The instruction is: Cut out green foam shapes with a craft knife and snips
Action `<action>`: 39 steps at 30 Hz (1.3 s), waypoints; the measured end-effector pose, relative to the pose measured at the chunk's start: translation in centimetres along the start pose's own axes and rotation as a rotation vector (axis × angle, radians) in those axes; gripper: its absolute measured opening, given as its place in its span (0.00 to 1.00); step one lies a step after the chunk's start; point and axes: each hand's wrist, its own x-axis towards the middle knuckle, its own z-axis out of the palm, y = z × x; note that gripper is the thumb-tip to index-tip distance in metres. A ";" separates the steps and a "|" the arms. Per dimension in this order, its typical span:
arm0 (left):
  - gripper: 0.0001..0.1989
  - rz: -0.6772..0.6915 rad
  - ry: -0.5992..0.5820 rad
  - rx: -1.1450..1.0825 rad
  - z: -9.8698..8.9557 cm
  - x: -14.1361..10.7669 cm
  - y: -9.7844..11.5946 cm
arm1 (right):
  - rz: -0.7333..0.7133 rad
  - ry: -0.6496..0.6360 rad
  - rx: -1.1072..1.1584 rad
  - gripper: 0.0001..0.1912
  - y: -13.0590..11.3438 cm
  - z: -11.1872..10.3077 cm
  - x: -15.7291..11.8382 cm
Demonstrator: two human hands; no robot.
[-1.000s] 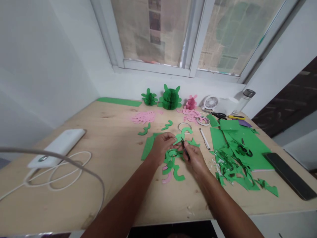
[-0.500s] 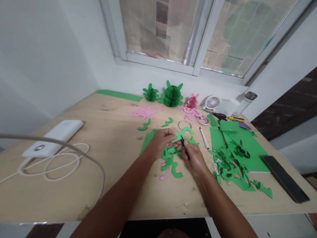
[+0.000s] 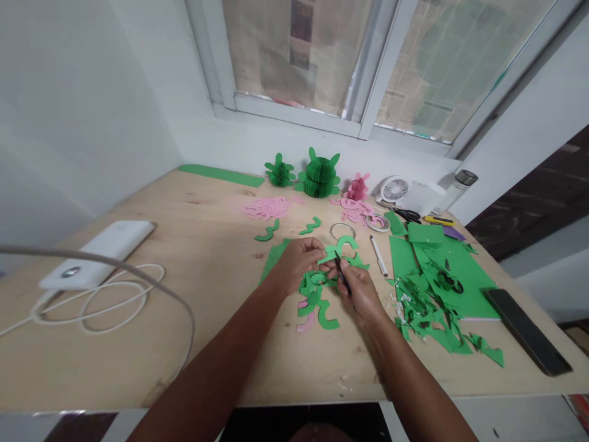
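Note:
My left hand [image 3: 304, 258] pinches a small piece of green paper [image 3: 330, 252] over the middle of the table. Close beside it, my right hand [image 3: 358, 283] is closed around slim dark scissors [image 3: 341, 270], their tip at the paper; fingers partly hide the handles. Under and around both hands lie curved green paper cutouts [image 3: 327, 316], along with a pink cutout [image 3: 306, 323]. A green paper sheet [image 3: 272, 261] shows beneath my left wrist. Two wavy green strips [image 3: 310, 226] rest a little farther back.
Green scraps [image 3: 430, 316], a phone [image 3: 527, 331] and a marker [image 3: 378, 256] lie to the right. Paper figures [image 3: 319, 175], a fan [image 3: 394, 189], other scissors [image 3: 407, 215] and a bottle [image 3: 455, 190] stand or lie at the back. A power bank [image 3: 101, 255] with cables is left.
The green paper piece between my hands has tilted slightly, and the scissors have shifted a little at it. Both hands stay in nearly the same place; the view has moved slightly.

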 end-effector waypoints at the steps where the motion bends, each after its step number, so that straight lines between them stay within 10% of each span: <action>1: 0.09 0.002 0.000 0.006 0.0 0.0 0.0 | -0.001 -0.001 -0.003 0.29 0.0 0.0 0.0; 39: 0.11 -0.016 0.030 0.024 0.0 0.0 0.2 | 0.006 0.013 -0.010 0.30 0.7 0.3 0.1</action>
